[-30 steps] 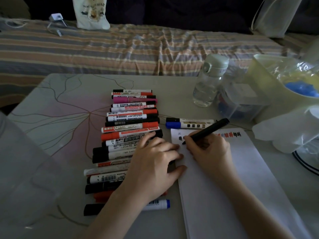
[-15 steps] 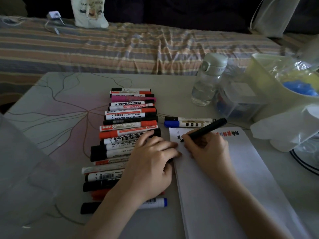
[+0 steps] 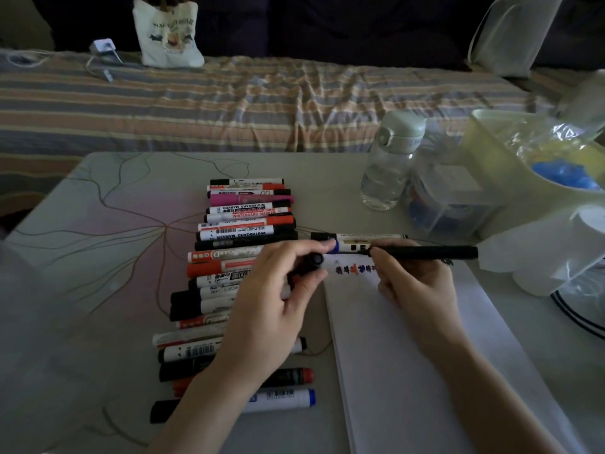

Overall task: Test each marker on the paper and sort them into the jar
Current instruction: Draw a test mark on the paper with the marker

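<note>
I am holding a slim black marker (image 3: 425, 252) in my right hand (image 3: 415, 283), fingers curled round its smooth barrel near the front end, so that it is lying almost level just above the top edge of the paper (image 3: 409, 339). My left hand (image 3: 281, 296) is pinching a small round black cap (image 3: 315, 259) between thumb and fingers, its open end facing the marker and just apart from it. The paper is a flat white pad with a matte face, and a short row of small scribbles (image 3: 355, 268) in dark and red ink is showing near its top, between my two hands.

To the left, a long row of markers (image 3: 235, 257) is lying side by side on the table (image 3: 98, 224), thick plastic cylinders with white printed labels and black, red, pink and blue caps; my left forearm is crossing over the nearer ones. Two more markers (image 3: 360, 242), one with a blue end, are lying just beyond the paper, partly behind my fingers. The table top is smooth and pale, with thin curved brown lines drawn across it.

Farther right, a clear plastic bottle (image 3: 389, 165) with a rounded pale lid is standing upright, and just beside it a clear squarish jar (image 3: 448, 198) is showing blurred blue shapes inside.
</note>
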A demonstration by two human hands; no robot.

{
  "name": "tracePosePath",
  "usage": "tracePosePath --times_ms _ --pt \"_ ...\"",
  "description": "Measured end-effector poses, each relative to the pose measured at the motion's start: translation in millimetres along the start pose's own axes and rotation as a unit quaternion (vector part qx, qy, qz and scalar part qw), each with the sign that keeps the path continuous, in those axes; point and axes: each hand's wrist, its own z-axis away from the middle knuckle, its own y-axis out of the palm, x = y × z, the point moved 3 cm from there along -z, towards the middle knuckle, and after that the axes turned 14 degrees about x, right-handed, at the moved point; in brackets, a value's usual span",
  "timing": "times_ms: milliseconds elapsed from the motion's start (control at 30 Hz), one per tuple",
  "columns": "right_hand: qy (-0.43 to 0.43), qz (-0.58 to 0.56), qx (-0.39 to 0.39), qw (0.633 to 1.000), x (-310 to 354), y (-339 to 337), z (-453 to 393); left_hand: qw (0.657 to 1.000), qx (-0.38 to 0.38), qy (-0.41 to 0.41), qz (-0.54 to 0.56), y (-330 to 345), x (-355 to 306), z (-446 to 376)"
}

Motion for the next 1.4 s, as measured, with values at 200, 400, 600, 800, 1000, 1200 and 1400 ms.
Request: tracePosePath --times_ms 200,400,600,800,1000,1200,1400 --pt "0.013 -0.11 0.089 0.99 6.3 13.2 8.1 0.952 -0.088 -0.098 0.276 -5.2 0.4 0.4" --pt "-0.01 -0.1 0.134 0.986 13.2 20.3 16.0 0.933 -0.095 -0.148 0.313 -1.2 5.0 3.5" --pt "-0.023 -0.113 0.127 0.985 14.4 18.6 16.9 0.93 -0.086 -0.168 0.316 1.7 4.6 4.7" --pt "-0.024 -0.072 0.129 0.989 13.5 20.0 18.5 0.934 -0.048 -0.151 0.32 3.2 0.6 3.1" --pt "-0.011 -0.014 0.14 0.99 15.3 20.1 20.4 0.931 -0.046 -0.137 0.335 4.5 -2.8 2.2" --pt "0.079 -0.104 0.171 0.977 7.6 26.9 21.5 0.944 -0.036 -0.129 0.303 5.3 1.7 1.2" --pt "0.174 -0.19 0.157 0.953 15.0 19.6 29.9 0.952 -0.014 -0.125 0.278 8.2 -2.3 2.2"
